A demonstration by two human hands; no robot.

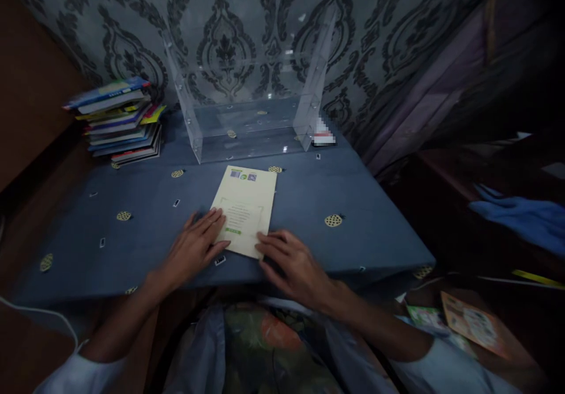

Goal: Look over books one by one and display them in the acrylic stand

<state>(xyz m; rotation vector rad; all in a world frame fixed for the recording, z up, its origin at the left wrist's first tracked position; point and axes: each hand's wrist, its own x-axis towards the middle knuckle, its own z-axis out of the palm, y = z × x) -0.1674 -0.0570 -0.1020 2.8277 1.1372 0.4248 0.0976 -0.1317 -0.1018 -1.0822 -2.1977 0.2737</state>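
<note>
A pale cream book or booklet [245, 206] lies flat on the blue cloth of the table, in front of me. Its upward face bears small printed squares near the far edge and a framed block of text, too small to read. My left hand [196, 244] rests along its left edge, fingers stretched onto the face and thumb apart near the bottom. At the lower right corner, the fingertips of my right hand [293, 261] touch the book, with the thumb spread away below. Neither hand is closed around it.
Behind the book stands a clear acrylic rack [247, 117]. A stack of books [121, 120] is at the back left, beside a patterned wall. Right of the table lie a blue cloth [521, 214] and an orange booklet [474, 323]. A white cable [48, 311] hangs lower left.
</note>
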